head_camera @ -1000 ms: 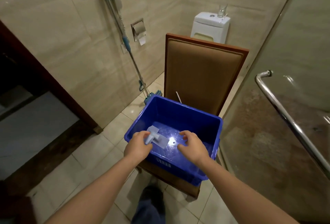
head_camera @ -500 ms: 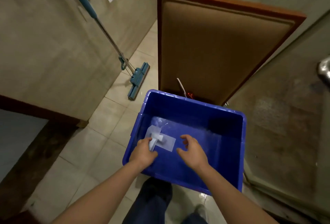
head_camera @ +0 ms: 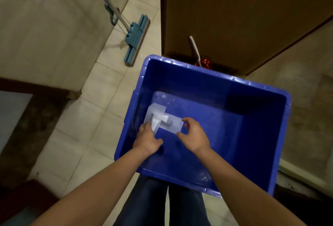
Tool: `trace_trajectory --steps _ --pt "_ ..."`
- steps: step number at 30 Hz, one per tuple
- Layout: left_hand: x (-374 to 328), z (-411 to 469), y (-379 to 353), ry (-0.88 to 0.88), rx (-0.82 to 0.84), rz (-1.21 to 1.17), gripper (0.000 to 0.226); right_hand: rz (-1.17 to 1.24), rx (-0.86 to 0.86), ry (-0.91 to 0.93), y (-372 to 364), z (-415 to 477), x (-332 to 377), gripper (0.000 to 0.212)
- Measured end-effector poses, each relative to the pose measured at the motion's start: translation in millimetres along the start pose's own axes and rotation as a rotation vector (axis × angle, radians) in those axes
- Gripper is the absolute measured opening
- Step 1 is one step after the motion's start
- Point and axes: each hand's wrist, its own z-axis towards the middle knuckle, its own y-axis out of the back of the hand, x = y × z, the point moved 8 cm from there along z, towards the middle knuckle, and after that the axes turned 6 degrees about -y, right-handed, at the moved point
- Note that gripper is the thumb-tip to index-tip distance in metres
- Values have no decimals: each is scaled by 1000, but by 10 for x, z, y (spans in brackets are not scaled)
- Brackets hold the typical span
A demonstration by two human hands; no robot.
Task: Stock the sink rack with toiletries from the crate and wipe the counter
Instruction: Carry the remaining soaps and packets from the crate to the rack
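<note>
We find the white packets [head_camera: 163, 119] lying flat on the floor of the blue crate [head_camera: 198, 69], which is presumably why both arms reach deep inside. The left hand [head_camera: 147, 140] pinches the packets' near-left corner, likely to lift them off the bottom. The right hand [head_camera: 195, 135] curls finger and thumb about their right edge, but we cannot tell whether it grips. The packets' print is unreadable, a clear film [head_camera: 162, 97] behind them is blurred, and the sink rack is out of view.

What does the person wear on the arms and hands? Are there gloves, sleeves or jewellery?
The left forearm and right forearm are bare, no sleeves in view. The left hand and right hand carry no gloves, rings or watch.
</note>
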Motion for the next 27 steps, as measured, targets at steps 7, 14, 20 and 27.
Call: trace_trajectory --steps 7,14,20,27 --pt "170 187 -209 110 -15 37 104 -183 1 100 -234 403 102 56" --pt "119 312 -238 152 -145 66 91 -398 -56 147 -300 655 30 60" --pt "77 430 -208 189 -212 100 83 -464 -108 224 -293 775 50 54" --pt "76 481 -184 199 -283 71 85 -473 -90 338 -363 879 238 45"
